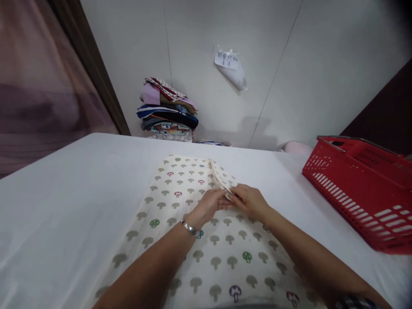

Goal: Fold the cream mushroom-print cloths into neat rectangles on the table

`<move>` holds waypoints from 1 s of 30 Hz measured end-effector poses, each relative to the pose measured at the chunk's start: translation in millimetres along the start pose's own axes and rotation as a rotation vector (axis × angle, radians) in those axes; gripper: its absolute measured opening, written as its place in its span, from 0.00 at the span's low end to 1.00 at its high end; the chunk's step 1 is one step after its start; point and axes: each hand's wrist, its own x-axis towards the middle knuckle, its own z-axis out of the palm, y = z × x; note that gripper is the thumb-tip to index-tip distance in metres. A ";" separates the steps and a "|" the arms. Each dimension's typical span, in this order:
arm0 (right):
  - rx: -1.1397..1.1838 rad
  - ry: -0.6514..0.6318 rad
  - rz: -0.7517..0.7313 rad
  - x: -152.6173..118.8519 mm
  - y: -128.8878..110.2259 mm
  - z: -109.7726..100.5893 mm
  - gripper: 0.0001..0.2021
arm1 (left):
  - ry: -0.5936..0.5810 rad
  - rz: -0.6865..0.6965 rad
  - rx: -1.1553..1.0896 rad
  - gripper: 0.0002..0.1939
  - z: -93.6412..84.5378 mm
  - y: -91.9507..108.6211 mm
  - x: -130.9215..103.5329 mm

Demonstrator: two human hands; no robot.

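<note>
The cloth [193,223] — cream, printed with mushrooms — lies flat on the white table [71,193], its long axis running from the near edge away toward the wall, with a folded flap [222,178] at its far right corner. Both hands meet at that flap's near end: the left hand [210,206] and the right hand [249,201] are each closed in a pinch on its layered edge, fingertips almost touching, so the flap stretches away from the grip — up and slightly left. The right hand is nearer the red basket [363,189], well apart on the right.
</note>
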 end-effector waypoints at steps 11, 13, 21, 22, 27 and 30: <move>-0.151 0.043 -0.048 -5.0 -7.3 1.7 0.05 | -0.054 0.050 0.099 0.09 0.8 3.8 -5.8; -0.162 0.064 -0.038 -5.0 -9.1 2.6 0.05 | -0.067 0.070 0.123 0.13 0.6 2.8 -4.9; 0.088 0.150 0.029 1.5 7.7 -9.6 0.08 | -0.068 0.071 0.210 0.16 -3.6 2.3 -3.0; 0.138 0.193 0.068 7.6 20.0 -16.8 0.08 | -0.047 0.068 0.227 0.18 -4.1 2.1 -2.9; 0.151 0.186 0.502 58.0 108.9 -50.8 0.10 | 0.058 0.132 0.534 0.15 -3.8 3.5 5.4; 0.084 0.115 0.673 81.1 150.0 -46.1 0.11 | 0.124 0.219 0.857 0.12 -11.3 13.3 21.6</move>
